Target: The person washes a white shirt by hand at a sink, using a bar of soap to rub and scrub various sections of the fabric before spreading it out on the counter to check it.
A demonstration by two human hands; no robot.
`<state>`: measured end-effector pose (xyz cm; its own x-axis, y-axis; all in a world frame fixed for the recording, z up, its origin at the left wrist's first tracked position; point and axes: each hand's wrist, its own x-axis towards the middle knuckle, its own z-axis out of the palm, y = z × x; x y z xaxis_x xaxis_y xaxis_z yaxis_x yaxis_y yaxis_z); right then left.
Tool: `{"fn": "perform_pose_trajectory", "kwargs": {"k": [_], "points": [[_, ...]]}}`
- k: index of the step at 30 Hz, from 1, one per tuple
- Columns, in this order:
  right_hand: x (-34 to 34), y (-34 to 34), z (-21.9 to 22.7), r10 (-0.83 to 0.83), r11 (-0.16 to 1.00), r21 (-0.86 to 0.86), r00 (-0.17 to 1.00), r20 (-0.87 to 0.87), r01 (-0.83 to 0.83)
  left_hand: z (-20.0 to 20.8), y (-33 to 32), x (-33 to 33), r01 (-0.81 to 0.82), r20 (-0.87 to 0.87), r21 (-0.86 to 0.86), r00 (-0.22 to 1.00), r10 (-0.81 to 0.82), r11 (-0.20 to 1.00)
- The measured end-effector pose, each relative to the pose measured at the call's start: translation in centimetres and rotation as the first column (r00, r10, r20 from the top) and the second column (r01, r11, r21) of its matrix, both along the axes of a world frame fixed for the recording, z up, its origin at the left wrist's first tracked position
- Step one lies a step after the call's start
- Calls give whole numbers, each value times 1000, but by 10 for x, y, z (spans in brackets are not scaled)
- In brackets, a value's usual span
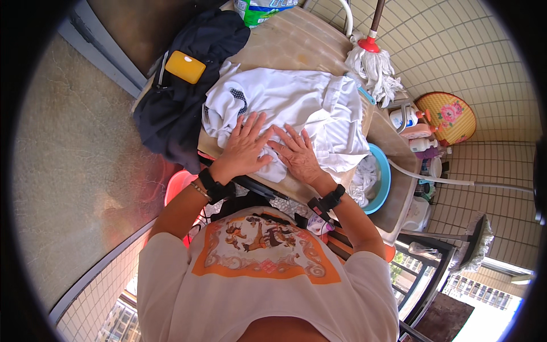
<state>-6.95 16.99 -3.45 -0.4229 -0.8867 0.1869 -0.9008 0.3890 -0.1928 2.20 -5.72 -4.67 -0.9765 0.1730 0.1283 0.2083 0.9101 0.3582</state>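
A white garment (285, 94) lies spread over the brown slab, with a dark patterned patch near its left end. Both palms press down on its near edge. My left hand (245, 147) lies flat with fingers stretched, pointing away from me. Close beside it, my right hand (297, 157) also rests flat, fingers apart and angled to the left. Neither hand grips anything. Left of the white garment hangs a dark navy garment (191, 54), with a yellow soap bar or box (185, 67) on top. A blue brush (364, 94) touches the white garment's far right corner.
At right, a light-blue basin (383, 185) holds wet white cloth. A mop head (373, 68) stands behind the slab (285, 34). Several bottles (404, 117) and a woven fan (450, 117) line the tiled wall. A red bucket (178, 185) sits below left. A pale hose (433, 178) crosses the right.
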Motion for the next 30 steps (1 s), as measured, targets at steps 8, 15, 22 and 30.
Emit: {"fn": "perform_pose_trajectory", "kwargs": {"k": [8,15,22,30], "points": [[-22,68,6,46,969,239,997,60,-59,-3,-2,2,-16,3,31,1000,15,999],[-32,64,0,2,977,212,997,77,-18,4,-4,2,-4,0,15,1000,4,1000],[-38,-22,-9,2,997,75,982,186,-16,4,-1,-4,-2,-22,3,1000,2,1000],[-42,29,0,-20,992,125,993,112,6,2,-4,-1,-9,-11,29,1000,9,1000]]}}
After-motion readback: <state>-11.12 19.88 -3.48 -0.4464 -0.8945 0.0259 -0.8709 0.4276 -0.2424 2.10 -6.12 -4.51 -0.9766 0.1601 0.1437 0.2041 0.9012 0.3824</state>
